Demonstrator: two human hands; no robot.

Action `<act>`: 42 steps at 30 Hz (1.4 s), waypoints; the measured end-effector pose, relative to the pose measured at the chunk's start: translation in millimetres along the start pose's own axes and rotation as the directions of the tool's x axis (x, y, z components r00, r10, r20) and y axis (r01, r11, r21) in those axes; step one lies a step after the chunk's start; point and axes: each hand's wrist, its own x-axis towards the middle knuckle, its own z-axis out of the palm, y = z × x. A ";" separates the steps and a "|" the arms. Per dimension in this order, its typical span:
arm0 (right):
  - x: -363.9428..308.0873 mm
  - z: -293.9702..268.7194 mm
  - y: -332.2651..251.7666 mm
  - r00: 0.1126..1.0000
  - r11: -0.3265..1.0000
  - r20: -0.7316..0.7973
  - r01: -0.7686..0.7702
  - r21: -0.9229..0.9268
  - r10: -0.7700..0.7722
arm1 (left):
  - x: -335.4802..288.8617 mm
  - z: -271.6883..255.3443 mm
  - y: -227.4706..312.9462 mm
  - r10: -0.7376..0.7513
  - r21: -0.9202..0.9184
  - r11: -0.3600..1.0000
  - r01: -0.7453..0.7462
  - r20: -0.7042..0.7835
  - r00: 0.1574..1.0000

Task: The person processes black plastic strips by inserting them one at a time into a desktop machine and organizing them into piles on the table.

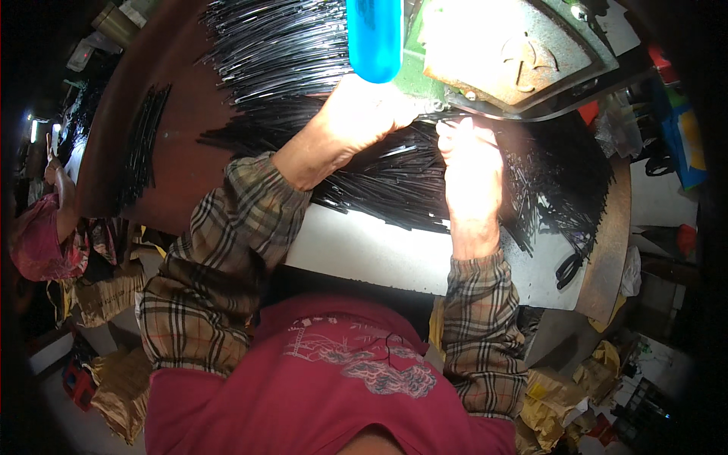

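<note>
My left hand [362,115] is closed, its fingertips pinched together beside the small metal working point of a green machine [426,80]. Just right of it my right hand [473,171] is also closed, fingers bent and pressed together. A thin black rod [455,117], resembling an umbrella rib, runs between the two sets of fingertips. Strong lamp glare washes out the finger detail. Beneath both hands spreads a loose heap of such black rods [394,182]. Another thick layer of rods [277,49], shinier, lies beyond my left wrist.
A blue cylinder [375,42] stands upright above my left hand. The machine's metal cover plate [523,64] overhangs my right hand. A small rod bundle [144,144] lies on the brown tabletop [193,159]. Black-handled scissors [567,271] rest at right. Another person [49,235] sits far left.
</note>
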 end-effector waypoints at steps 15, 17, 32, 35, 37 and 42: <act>15.7 -1.8 -1.1 0.926 0.685 0.176 0.367 -0.630 -0.334 | 10.5 -6.2 -13.1 0.210 -0.137 0.970 -0.201 0.054 0.976; 17.9 -8.9 -0.5 0.918 0.768 0.188 0.396 -0.503 -0.349 | 11.3 -8.4 4.0 0.128 -0.160 0.981 -0.112 0.090 0.988; 16.8 -10.1 4.4 0.943 0.914 0.181 0.318 -0.250 -0.279 | 36.7 -17.3 -19.4 0.047 0.066 0.996 -0.052 0.074 0.996; 15.6 -2.1 2.0 0.949 0.943 0.179 0.290 -0.165 -0.261 | 31.7 -20.2 -11.4 0.030 0.140 0.989 -0.038 0.056 0.998; 13.5 -4.9 -1.2 0.954 0.945 0.153 0.281 -0.165 -0.257 | 30.3 -16.9 -11.5 0.045 0.152 0.987 -0.061 0.104 0.994; 13.6 -10.4 -3.1 0.996 0.973 0.056 0.049 0.224 -0.063 | 25.1 -15.3 -13.5 0.236 0.023 0.970 -0.244 0.184 0.954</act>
